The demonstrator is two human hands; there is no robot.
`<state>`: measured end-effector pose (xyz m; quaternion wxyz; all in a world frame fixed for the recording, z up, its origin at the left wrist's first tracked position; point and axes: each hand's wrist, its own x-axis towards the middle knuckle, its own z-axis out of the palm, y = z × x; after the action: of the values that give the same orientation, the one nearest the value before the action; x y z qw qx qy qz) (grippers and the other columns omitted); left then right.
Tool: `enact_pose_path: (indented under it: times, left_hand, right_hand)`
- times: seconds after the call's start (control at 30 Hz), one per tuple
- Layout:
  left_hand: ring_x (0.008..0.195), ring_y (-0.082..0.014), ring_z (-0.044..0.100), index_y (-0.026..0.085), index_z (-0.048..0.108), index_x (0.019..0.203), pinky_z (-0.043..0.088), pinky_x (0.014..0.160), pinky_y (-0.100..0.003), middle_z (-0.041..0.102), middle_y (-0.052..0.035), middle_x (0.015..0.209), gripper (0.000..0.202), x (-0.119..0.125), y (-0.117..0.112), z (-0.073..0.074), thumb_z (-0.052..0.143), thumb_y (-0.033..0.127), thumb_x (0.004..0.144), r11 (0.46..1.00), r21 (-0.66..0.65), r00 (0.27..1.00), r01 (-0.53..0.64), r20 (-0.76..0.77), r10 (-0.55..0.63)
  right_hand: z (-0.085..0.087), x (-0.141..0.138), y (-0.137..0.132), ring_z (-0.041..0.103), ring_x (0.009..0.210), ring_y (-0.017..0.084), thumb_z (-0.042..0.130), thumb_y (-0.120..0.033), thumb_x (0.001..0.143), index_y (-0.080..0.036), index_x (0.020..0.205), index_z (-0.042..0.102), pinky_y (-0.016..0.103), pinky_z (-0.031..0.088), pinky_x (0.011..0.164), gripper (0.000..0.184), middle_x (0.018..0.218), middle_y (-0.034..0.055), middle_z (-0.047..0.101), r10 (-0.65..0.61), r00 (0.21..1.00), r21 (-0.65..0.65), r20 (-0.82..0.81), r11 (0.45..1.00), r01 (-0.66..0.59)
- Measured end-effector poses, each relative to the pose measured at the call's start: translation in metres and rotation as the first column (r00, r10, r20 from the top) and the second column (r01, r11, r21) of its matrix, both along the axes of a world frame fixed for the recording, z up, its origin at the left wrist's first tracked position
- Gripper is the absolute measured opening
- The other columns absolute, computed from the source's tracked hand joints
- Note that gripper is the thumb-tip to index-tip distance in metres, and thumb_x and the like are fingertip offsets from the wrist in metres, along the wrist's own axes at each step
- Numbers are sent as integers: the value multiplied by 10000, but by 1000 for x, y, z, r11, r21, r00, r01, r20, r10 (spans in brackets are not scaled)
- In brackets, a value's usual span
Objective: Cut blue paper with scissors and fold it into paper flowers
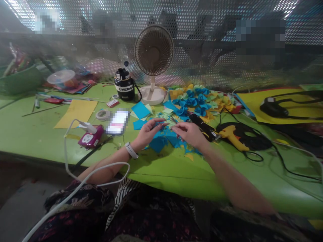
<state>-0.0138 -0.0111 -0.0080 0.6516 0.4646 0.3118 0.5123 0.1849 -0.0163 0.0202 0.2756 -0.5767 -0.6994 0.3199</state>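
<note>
Fingers pinched together, my left hand (150,130) is over a heap of paper scraps at the middle of the table. Whatever small piece it holds is too small to make out. My right hand (188,133) is close by on the right, its thumb and forefinger also pinched, their contents unclear. Pale green scraps (165,117) lie just beyond the fingertips, and blue paper pieces (158,144) spread beneath both hands. Folded blue paper flowers (194,101) are piled behind my right hand, mixed with yellow and pale green ones.
A yellow glue gun (234,137) with a black cord lies at right, beside a black cylinder (202,125). Behind stand a fan (154,50) and a dark bottle (124,85). At left are a phone (117,121), tape roll (103,115), purple power socket (91,137) and white cable (101,167).
</note>
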Motion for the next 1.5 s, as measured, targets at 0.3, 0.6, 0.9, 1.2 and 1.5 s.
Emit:
enact_pose_path:
  times: [0.3,0.6,0.9,1.2,1.5]
  left_hand:
    - [1141,-231,662,185,707,1141,487,998,-327,742,-89,1109,300,-1,-6,-1,699,143,844,992,96,996,78,-47,-74]
    - [929,-224,707,171,741,1037,496,963,-392,763,-85,905,229,-7,2,5,731,227,815,996,-33,994,-85,-72,82]
    - [942,-235,657,192,786,894,484,931,-328,748,-67,935,171,-7,-7,1,798,274,744,961,272,902,-56,-400,165]
    - [856,-182,701,141,765,831,515,890,-309,766,-85,892,269,-7,1,-7,814,390,739,993,-22,982,114,-148,-116]
    - [761,-170,706,136,719,743,546,891,-359,733,-35,762,345,-7,0,-3,884,414,624,990,-111,994,88,-55,-95]
  right_hand:
    - [-5,-17,-7,467,402,59,732,-430,672,-172,675,628,217,338,417,279,571,-12,630,29,868,-320,-495,923,-213]
    - [-3,-13,-6,362,377,49,752,-461,665,-194,748,665,219,230,371,293,488,-73,509,-116,767,-215,-631,976,-30]
    - [-16,-33,-11,344,385,62,777,-501,606,-200,774,697,238,207,380,354,446,-84,448,-200,711,-271,-674,962,14]
    - [-20,-35,-12,365,408,75,739,-488,627,-203,779,733,237,242,398,323,461,-65,480,-198,711,-238,-675,970,44]
    - [-26,-36,-11,362,377,73,750,-491,660,-190,761,731,230,278,372,317,441,-66,480,-130,710,-151,-692,988,33]
